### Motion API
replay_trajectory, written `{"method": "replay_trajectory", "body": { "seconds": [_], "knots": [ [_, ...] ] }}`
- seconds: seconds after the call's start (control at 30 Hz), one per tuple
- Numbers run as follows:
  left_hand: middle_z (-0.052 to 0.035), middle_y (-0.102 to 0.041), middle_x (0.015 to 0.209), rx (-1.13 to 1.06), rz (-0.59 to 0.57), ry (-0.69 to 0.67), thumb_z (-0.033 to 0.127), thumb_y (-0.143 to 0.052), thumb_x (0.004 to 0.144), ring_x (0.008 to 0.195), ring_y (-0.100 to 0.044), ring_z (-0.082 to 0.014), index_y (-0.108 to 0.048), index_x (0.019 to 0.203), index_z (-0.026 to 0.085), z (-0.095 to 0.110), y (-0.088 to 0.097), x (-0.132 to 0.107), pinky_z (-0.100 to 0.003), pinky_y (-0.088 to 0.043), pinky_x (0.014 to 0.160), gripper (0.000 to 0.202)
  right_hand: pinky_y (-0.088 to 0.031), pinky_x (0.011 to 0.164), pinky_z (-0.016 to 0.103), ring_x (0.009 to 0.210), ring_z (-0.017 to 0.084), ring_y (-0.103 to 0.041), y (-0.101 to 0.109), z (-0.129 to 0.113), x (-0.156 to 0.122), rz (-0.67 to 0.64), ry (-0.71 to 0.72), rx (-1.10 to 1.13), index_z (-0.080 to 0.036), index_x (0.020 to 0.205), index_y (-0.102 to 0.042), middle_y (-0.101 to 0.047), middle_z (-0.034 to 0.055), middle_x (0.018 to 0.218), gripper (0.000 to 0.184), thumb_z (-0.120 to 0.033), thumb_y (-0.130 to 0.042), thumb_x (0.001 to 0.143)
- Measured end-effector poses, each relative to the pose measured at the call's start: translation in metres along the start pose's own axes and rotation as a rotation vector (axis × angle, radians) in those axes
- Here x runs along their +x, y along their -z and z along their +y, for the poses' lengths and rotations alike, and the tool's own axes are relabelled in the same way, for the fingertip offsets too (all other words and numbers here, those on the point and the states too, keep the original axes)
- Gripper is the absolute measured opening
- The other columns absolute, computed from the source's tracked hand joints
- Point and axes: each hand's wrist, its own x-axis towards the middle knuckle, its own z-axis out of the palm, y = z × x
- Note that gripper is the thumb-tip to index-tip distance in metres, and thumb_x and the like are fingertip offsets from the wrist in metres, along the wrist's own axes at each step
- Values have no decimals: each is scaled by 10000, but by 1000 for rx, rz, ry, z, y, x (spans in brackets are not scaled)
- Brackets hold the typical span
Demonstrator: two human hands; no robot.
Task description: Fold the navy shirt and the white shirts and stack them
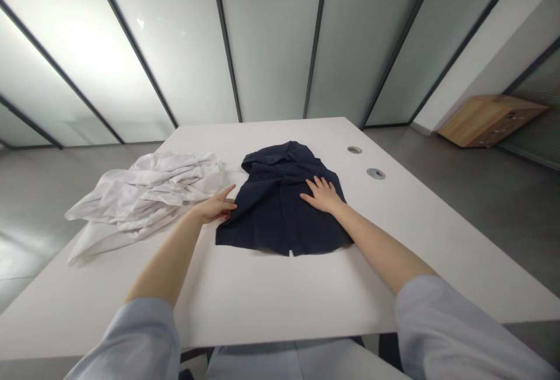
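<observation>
A dark navy garment [271, 211] lies on the white table [284, 298], with a seam down its middle and a small slit at the near hem. Its far part is bunched and folded over. My right hand [324, 195] rests flat on the garment's right side, fingers spread. At the left edge of the cloth is my left hand [215, 206], one finger stretched out and the others partly bent. Its fingertips touch or nearly touch that edge, with no clear grip on the cloth.
A crumpled heap of white cloth [153, 190] lies on the left of the table, partly over its edge. Two round cable holes, one grey-ringed grommet [375, 174] among them, sit at the right. Frosted glass panels [271, 41] stand behind; a wooden cabinet [485, 120] stands far right.
</observation>
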Motion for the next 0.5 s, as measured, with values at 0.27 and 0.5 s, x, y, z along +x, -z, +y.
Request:
{"method": "replay_trajectory", "body": {
  "seconds": [0.27,0.5],
  "knots": [
    [-70,-664,884,720,550,-411,304,-705,707,920,-630,-272,-592,1256,173,17,0,20,-380,-478,887,575,-170,1144,567,1457,370,-165,-3,-4,-17,-37,69,-36,-208,1537,-273,-202,147,1601,806,-709,-262,905],
    [-136,-524,1384,1046,245,-540,394,-558,848,1314,-438,-319,-589,1266,194,18,-60,39,-442,-266,1133,464,-214,1142,549,1446,363,-216,-1,-2,-48,-27,145,-25,-220,1503,-363,-265,123,1585,776,-703,-328,897]
  ]
}}
